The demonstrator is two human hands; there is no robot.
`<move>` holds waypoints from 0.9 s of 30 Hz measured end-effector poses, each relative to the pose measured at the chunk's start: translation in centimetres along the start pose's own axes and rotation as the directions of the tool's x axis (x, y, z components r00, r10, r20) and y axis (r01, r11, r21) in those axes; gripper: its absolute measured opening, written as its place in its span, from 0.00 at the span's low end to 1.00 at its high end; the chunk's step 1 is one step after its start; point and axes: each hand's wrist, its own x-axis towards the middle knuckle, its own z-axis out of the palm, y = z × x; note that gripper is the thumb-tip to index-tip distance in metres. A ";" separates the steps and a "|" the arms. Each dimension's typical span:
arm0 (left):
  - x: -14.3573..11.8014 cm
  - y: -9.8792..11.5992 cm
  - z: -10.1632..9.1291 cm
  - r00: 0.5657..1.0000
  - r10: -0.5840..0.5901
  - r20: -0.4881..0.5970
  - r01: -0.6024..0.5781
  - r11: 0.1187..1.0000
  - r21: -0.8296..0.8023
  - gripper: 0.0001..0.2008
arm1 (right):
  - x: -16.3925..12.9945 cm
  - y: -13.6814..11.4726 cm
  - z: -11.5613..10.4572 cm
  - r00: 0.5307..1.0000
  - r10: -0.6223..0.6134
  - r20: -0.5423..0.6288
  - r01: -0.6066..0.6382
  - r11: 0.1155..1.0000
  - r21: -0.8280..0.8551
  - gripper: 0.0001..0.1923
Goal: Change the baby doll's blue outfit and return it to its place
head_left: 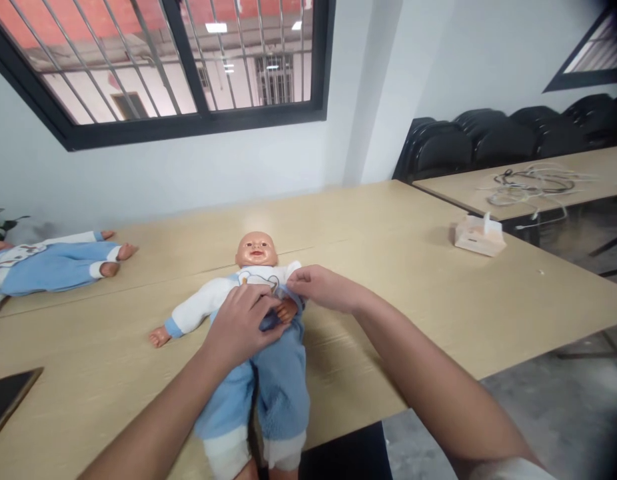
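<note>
A baby doll (257, 249) lies on its back, head away from me, in a white and blue top and fluffy blue trousers (281, 393) with white cuffs. My left hand (243, 323) rests across its belly, with thumb and fingers closed around the doll's small hand (287, 310). The fingers of my right hand (321, 287) pinch the doll's sleeve (292, 269) on the right side of the picture. The doll's other arm (201, 303) stretches out to the left on the table, its white sleeve ending in a blue cuff.
A second doll (53, 263) in blue lies at the left on the table (378, 233). A dark flat object (11, 397) is at the lower left. A tissue box (480, 235) stands on the right. Tangled cables (533, 183) lie on another table, before stacked black chairs (443, 147).
</note>
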 end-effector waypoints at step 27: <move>-0.2 -0.1 -1.5 0.996 0.036 0.076 -0.006 0.931 -0.364 0.13 | -1.4 4.6 -2.0 0.999 0.039 0.003 -0.036 0.896 0.443 0.18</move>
